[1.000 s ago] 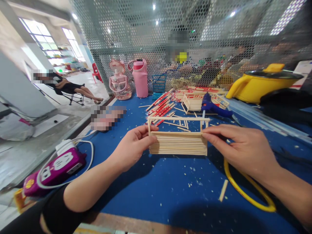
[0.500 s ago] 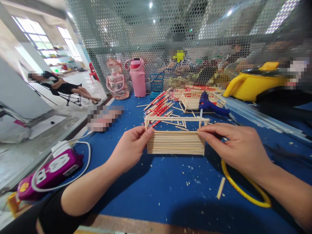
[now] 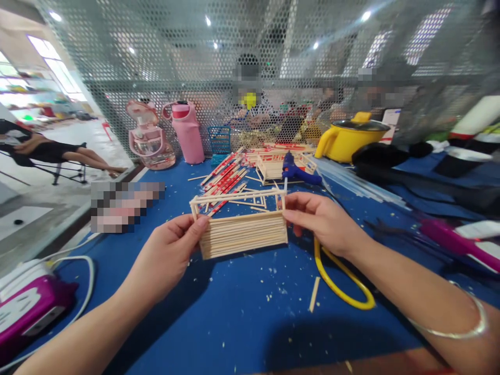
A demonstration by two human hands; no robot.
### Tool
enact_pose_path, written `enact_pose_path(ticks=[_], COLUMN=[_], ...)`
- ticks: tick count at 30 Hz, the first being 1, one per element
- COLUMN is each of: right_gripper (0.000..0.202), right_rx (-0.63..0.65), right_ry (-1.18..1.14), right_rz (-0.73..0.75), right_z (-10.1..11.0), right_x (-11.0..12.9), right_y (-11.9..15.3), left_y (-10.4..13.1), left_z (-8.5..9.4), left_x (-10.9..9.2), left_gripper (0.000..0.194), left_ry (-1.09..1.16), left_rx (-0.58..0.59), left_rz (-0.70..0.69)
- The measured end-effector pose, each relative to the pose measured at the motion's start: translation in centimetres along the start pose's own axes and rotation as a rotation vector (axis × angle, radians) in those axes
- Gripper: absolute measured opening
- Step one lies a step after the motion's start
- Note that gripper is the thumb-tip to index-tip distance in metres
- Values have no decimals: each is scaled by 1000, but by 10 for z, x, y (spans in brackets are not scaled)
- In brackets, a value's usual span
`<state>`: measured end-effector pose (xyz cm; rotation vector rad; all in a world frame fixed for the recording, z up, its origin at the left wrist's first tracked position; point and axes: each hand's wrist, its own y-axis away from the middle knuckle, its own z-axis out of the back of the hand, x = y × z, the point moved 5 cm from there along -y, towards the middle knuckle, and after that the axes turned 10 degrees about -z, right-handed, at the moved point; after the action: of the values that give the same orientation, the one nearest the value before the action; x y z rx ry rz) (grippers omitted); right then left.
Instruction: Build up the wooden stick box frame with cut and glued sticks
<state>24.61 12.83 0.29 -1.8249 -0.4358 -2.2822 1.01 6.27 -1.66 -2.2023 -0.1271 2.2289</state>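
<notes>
Between my hands, above the blue tabletop, is a small box-like frame built of thin wooden sticks, with a slatted front and a raised rail along its top. My left hand pinches its left end between thumb and fingers. At the opposite end my right hand grips the upper corner, fingers partly hidden behind it. Just beyond stands a blue glue gun, its nozzle pointing down near the frame's right corner. Behind it sits another stick-built frame, and red-and-white wrapped sticks lie in a pile.
A pink bottle and a clear pink jug stand at the back left by the perforated metal screen. A yellow pot, clear glue sticks and a yellow loop are rightward. A purple power strip lies left.
My view has swung to the right, so the scene sits further left. The stick frame is now tilted, its right end higher, and both hands still hold it.
</notes>
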Motion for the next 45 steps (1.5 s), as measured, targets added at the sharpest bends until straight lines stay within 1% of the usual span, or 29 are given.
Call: enact_pose_path(ticks=[4,7,10,13,18,21,25,27,29,31,33,36,39,42,45], right_gripper=[20,22,26,28,27,25,22,21,23,20,16,16,17,17,19], right_rx=[-27,-38,-35,-44,-51,-55,-21,-63,-157,-231,-249,-202,-143,-102,-41], right_ry=[30,29,13,0,6,43,87,85,104,180,294,453,534,528,510], right_rz=[-18,-41,-51,-60,-43,-22,-8,30,125,229,271,239,183,134,143], right_z=[1,1,1,1,2,4,3,4,6,6,5,2,0,-2,-6], right_x=[-3,-5,-6,-8,-12,-11,-9,-6,-2,2,5,4,2,-1,-3], right_y=[-1,-2,-3,-4,-5,-4,-4,-3,-1,3,5,4,0,-2,-1], left_y=[-1,-2,-2,-2,0,0,-3,-5,-5,-5,-5,-4,-4,-6,-7], left_z=[0,3,5,7,10,13,13,13,12,10,9,7,6,6,3], left_x=[-2,-7,-9,-8,-3,-3,-5,-5,-4,-3,-2,2,10,15,17], left_gripper=[37,34,33,36,37,36,34,32,31,31,30,24,21,22,22], left_ry=[-67,-186,-231,-217,-87,-108,-137,-97,-24,33,69,99,92,74,82], left_rx=[32,16,9,13,-13,-12,52,77,86,87,79,67,64,58,85], left_rz=[-23,-74,-72,-16,90,89,68,79,112,156,205,302,385,401,387])
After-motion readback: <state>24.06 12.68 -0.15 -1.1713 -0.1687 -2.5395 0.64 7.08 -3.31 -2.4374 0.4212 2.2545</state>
